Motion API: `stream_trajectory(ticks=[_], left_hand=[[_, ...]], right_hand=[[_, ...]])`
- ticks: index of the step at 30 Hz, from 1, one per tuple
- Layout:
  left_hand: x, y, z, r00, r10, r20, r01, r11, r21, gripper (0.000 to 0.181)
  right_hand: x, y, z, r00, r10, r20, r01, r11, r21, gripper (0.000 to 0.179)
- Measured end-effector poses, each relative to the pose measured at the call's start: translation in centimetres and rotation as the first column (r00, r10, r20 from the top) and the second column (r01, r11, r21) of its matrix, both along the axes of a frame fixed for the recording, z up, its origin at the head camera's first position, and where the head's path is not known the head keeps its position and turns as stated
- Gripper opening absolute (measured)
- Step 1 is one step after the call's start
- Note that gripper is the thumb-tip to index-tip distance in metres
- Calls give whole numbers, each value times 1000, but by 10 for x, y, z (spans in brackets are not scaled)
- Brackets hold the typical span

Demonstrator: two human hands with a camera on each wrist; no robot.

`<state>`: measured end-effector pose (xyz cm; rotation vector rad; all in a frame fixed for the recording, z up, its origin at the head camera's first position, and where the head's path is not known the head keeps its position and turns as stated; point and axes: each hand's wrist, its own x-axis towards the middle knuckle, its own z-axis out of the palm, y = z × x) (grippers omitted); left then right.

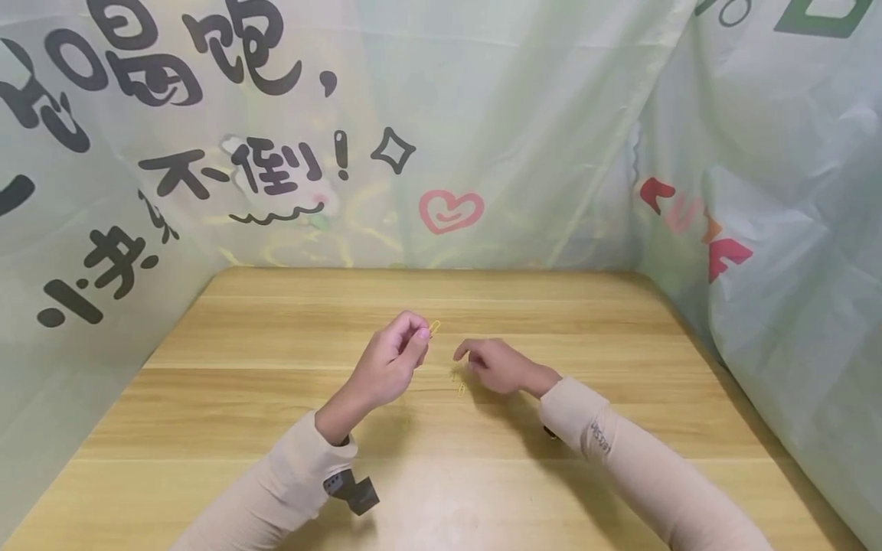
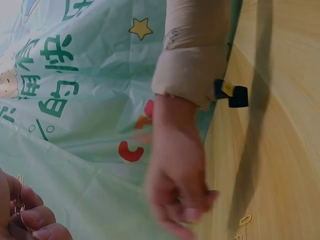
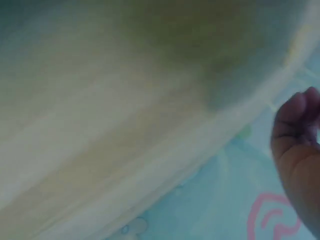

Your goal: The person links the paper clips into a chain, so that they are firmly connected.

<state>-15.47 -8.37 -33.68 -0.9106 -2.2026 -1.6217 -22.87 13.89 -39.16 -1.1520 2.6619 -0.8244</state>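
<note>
My left hand (image 1: 391,366) pinches a yellow paper clip (image 1: 435,328) between thumb and fingers, raised above the table. The left wrist view shows thin wire loops (image 2: 20,192) at these fingertips, partly hidden by the fingers. To the right, my right hand (image 1: 501,366) hovers low over the wood, index finger reaching out and the others loosely bent, with nothing visible in it. Just beneath that hand lie yellow paper clips, one (image 1: 462,390) nearer me and another (image 1: 454,376) behind it. In the right wrist view the right hand (image 3: 300,145) shows only at the edge.
A wooden table (image 1: 276,436) spreads under both arms. Printed cloth (image 1: 524,138) hangs behind it and along both sides. A faint yellow-green mark (image 1: 406,422) shows on the wood below the left hand. Each sleeve cuff carries a small dark camera (image 1: 353,491).
</note>
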Motion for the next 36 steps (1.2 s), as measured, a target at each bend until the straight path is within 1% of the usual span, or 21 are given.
stream_trajectory(ticks=[1,3,5,7,9,12,16,17,20,23,25,26,29,32,36], left_hand=[[0,0,0,1000,2,2,-2,1000,-1,11],[0,0,-1,1000,4,4,-4,1000,0,11],[-1,0,-2,1000,8,7,-8,1000,-2,11],[-1,0,-3,1000,10,6,-10,1000,-2,12],[-1,0,-4,1000,11,5,-11,1000,-5,12],[-1,0,-5,1000,11,3,-11,1000,-9,12],[-1,-1,-5,1000,18,-2,-18,1000,-11,12],[-1,-1,-5,1000,19,-4,-19,1000,-11,12],[-1,0,-4,1000,17,-8,-17,1000,-10,12],[-1,0,-4,1000,12,-7,-12,1000,-12,12],[-1,1,-5,1000,11,-3,-11,1000,-14,12],[-1,1,-5,1000,12,0,-12,1000,-16,12],[-1,1,-6,1000,14,8,-14,1000,-19,12],[-1,2,-5,1000,14,11,-13,1000,-21,12],[-1,2,-5,1000,11,9,-11,1000,-25,12]], right_hand=[[1,2,4,1000,-7,20,8,998,-58,20],[4,5,16,995,-28,98,45,984,-173,12],[8,8,28,981,-38,189,89,958,-272,9],[14,10,41,967,-35,254,127,925,-357,10],[19,12,53,963,-23,269,140,894,-425,11],[25,14,66,972,-3,233,122,859,-498,10],[30,15,76,980,24,196,89,832,-548,7],[31,15,77,981,33,193,82,827,-557,5],[31,15,79,983,64,174,51,810,-584,6],[32,15,80,985,79,156,30,804,-594,14],[33,15,80,986,75,146,26,808,-589,17],[33,15,81,986,76,147,26,807,-589,16],[35,14,83,982,59,182,62,800,-597,7],[36,13,86,971,37,238,121,781,-613,5],[38,12,87,964,-54,262,209,764,-611,5]])
